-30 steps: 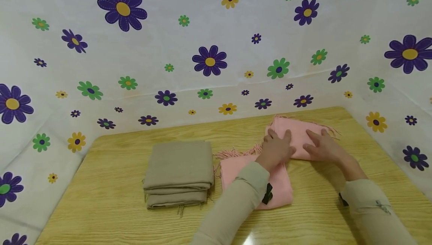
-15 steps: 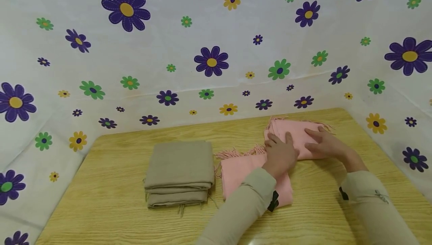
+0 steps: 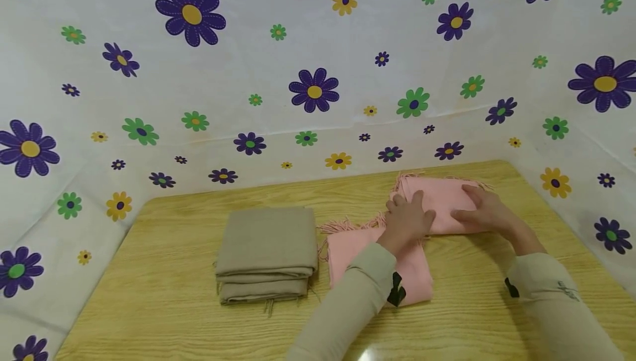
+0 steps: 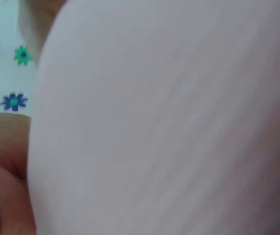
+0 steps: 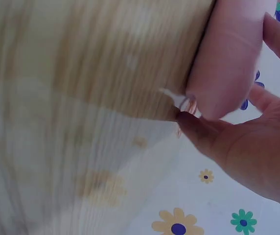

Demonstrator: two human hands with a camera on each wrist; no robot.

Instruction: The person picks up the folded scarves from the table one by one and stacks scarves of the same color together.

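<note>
A folded pink scarf point(image 3: 439, 195) with fringe lies at the back right of the table. On its left part rests my left hand point(image 3: 406, 220), fingers spread. My right hand point(image 3: 489, 213) touches its right end with fingers apart. In the right wrist view, the thumb point(image 5: 201, 132) is at the end of the pink scarf point(image 5: 233, 54), with the other fingers on its far side. A second folded pink scarf point(image 3: 355, 242) lies nearer, partly hidden under my left forearm. Blurred pale pink cloth point(image 4: 130, 112) fills most of the left wrist view, beside part of the hand point(image 4: 8, 186).
Left of the pink scarves stands a stack of folded beige cloths point(image 3: 268, 242), with a few loose threads at its front. The wood-grain table point(image 3: 164, 272) ends at a white flower-patterned sheet point(image 3: 223, 85) behind and at both sides.
My left hand shifts slightly nearer and right, then back left with fingers spread. The right hand slides slightly right along the far scarf, which has barely moved.
</note>
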